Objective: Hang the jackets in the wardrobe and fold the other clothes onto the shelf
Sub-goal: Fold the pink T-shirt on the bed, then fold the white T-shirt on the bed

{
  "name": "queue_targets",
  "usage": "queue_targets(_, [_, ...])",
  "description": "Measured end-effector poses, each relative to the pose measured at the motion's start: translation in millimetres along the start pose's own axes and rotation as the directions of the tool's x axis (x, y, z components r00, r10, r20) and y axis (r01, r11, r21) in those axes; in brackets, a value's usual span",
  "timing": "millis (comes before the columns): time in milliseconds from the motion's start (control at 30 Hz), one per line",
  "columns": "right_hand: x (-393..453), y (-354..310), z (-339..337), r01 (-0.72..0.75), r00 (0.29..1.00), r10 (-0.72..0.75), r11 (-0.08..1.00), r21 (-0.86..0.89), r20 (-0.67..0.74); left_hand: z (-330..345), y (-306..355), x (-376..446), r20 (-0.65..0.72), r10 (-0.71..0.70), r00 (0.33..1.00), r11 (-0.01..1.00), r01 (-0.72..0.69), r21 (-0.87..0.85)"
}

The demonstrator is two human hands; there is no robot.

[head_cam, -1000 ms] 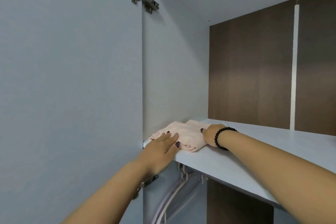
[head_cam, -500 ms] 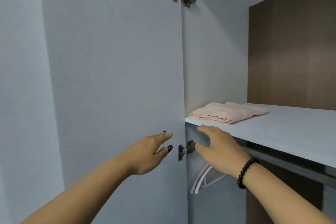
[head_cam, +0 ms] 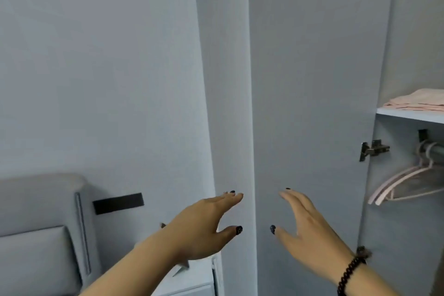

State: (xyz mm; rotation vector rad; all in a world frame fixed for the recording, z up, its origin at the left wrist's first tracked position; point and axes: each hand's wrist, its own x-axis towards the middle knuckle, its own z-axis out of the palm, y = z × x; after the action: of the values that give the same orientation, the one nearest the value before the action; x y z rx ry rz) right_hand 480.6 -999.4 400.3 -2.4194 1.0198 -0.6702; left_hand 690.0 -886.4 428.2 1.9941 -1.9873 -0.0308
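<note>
Both hands hold nothing: the left hand (head_cam: 204, 228) and the right hand (head_cam: 305, 230) reach forward at the lower middle of the frame with fingers straight and thumbs spread, palms turned toward each other, a gap between them. Whether either one touches the grey wardrobe door (head_cam: 307, 103) behind them cannot be told. A dark bead bracelet (head_cam: 349, 271) circles the right wrist at the lower right.

At the right edge of the frame, a folded pink garment (head_cam: 418, 103) lies on the pale shelf (head_cam: 408, 115) inside the wardrobe, close to the shelf's left end and front edge. Under the shelf a rail (head_cam: 432, 151) carries bare pink hangers (head_cam: 408, 182), bunched at its left end. A metal hinge (head_cam: 372, 149) joins the open door to the wardrobe side just left of the rail.

At the lower left of the frame stands a grey padded headboard (head_cam: 40, 230), with a black strip (head_cam: 118, 203) on the wall beside it. Below the left forearm, part of a white bedside cabinet (head_cam: 192, 281) shows.
</note>
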Motion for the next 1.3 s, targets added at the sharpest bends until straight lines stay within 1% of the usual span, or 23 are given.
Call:
queue_targets(100, [-19.9,-48.7,49.9,0.056,0.994,-0.058,0.998,0.022,0.088,0.3,-35.9,-64.0,0.036,-0.085,0.996,0.996,0.086,-0.029])
queue_targets(200, [-38.0,-91.2,97.8,0.118,0.981,-0.122,0.992,0.039,0.152,3.9,-68.5,-124.3,0.038,-0.149,0.988,0.987,0.151,-0.055])
queue_targets(367, [-54.0,-139.8,166.9,0.175,0.959,-0.173,0.984,0.013,0.226,20.9,-115.8,-202.2,0.028,-0.309,0.951,0.942,0.31,-0.131])
queue_targets(500, [-50.0,-168.5,208.9,0.16,0.938,-0.154,0.987,0.007,0.311,35.0,-153.7,-237.9,0.038,-0.442,0.896,0.87,0.439,-0.224])
queue_targets(700, [-15.1,-196.9,277.3,0.213,0.892,-0.183,0.977,-0.026,0.414,58.3,-219.5,-277.1,0.101,-0.595,0.797,0.722,0.586,-0.368])
queue_targets(767, [2.5,-205.1,307.1,0.239,0.867,-0.204,0.971,-0.02,0.454,62.5,-246.7,-282.4,0.118,-0.628,0.769,0.687,0.619,-0.38])
queue_targets(900, [43.3,-226.2,369.6,0.259,0.818,-0.206,0.966,-0.025,0.537,70.4,-307.9,-286.9,0.117,-0.67,0.733,0.624,0.641,-0.447])
queue_targets(1000, [74.1,-251.3,416.0,0.294,0.782,-0.236,0.956,-0.007,0.576,68.4,-353.5,-292.8,0.129,-0.726,0.676,0.563,0.69,-0.455])
queue_targets(1167, [108.5,-297.5,480.5,0.354,0.71,-0.308,0.934,0.058,0.633,64.2,-422.1,-318.0,0.148,-0.793,0.591,0.45,0.732,-0.512])
queue_targets(1300, [134.1,-325.6,530.9,0.385,0.66,-0.334,0.92,0.079,0.673,65.8,-481.4,-344.3,0.16,-0.827,0.54,0.38,0.744,-0.55])
